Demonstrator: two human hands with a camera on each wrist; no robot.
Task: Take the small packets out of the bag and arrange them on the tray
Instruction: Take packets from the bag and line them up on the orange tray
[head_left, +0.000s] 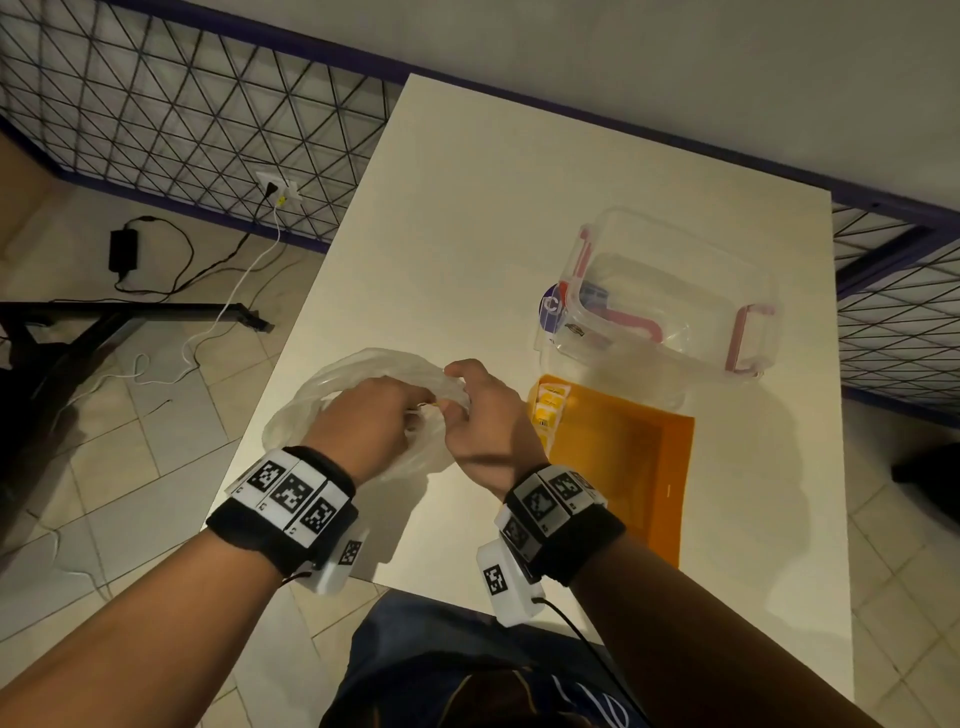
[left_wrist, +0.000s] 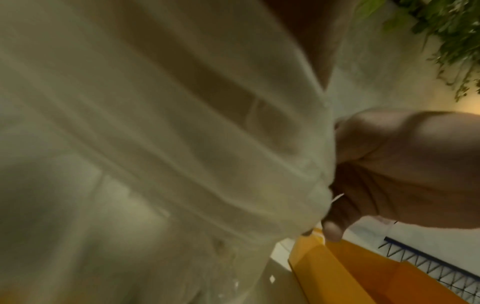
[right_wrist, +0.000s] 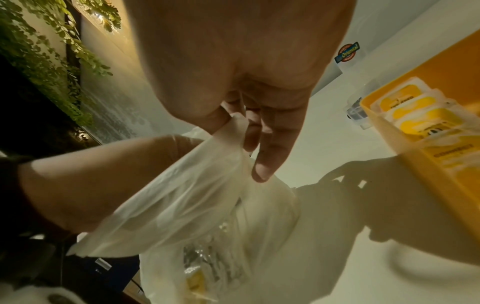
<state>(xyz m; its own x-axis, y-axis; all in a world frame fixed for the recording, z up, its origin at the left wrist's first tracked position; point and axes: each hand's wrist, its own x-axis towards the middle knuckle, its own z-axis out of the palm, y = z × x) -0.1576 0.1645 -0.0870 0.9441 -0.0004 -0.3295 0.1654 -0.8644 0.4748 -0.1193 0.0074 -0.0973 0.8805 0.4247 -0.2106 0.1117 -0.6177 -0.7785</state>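
Observation:
A clear plastic bag (head_left: 332, 389) lies near the table's front left edge. My right hand (head_left: 460, 397) pinches the bag's rim (right_wrist: 231, 131) between thumb and fingers and holds it up. My left hand (head_left: 410, 413) reaches into the bag's mouth, its fingers curled downward and hidden by the plastic. Small yellow packets (right_wrist: 197, 275) show through the bag's bottom. To the right stands an orange tray (head_left: 639, 467), with several yellow packets (head_left: 550, 408) lined along its far left corner, also seen in the right wrist view as packets (right_wrist: 413, 121). In the left wrist view, bag plastic (left_wrist: 155, 144) fills most of the picture.
A clear lidded container (head_left: 670, 296) with pink latches stands behind the tray on the white table (head_left: 467, 234). Left of the table, cables and a power adapter (head_left: 122, 252) lie on the tiled floor. A wire mesh fence (head_left: 182, 114) runs along the back.

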